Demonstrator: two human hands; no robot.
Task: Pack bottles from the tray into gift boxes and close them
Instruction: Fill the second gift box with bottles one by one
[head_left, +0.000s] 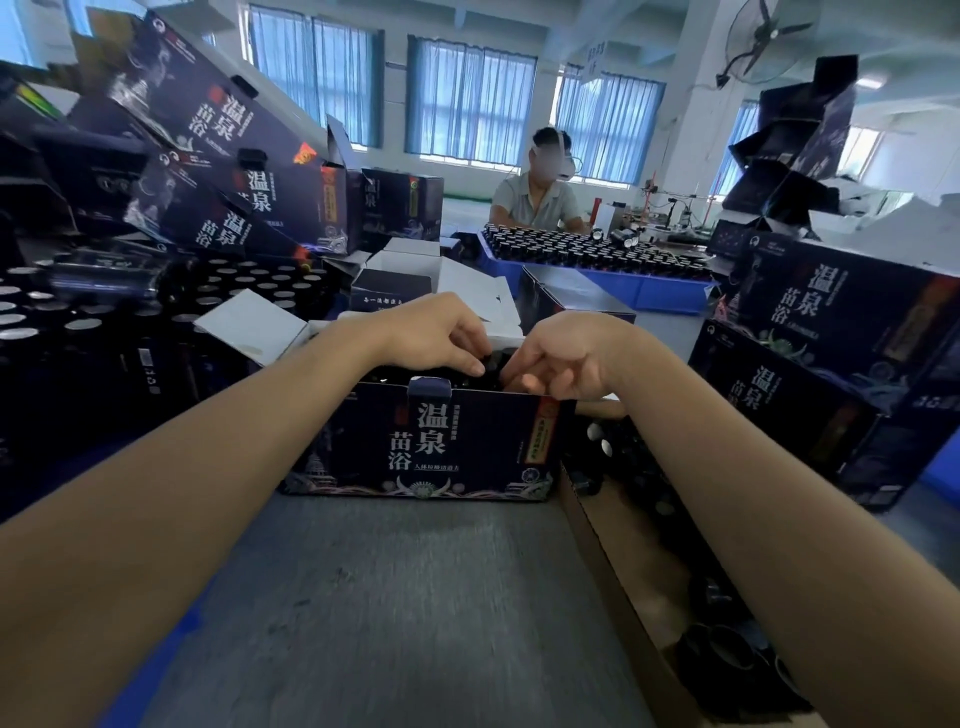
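Stacked boxes (249, 171) crowd left and right. The left hand (441, 332) pinches a dark bottle (493, 362) inside the open navy gift box (426, 447); the right hand (563, 358) curls, its hold unclear.

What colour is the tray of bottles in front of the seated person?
Blue; the tray shows best in the head view.

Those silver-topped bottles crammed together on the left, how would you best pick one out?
Grip a bottle by its cap, coming straight down from above. They stand upright and tightly packed, so only the round tops show and there seems little room for fingers down the sides.
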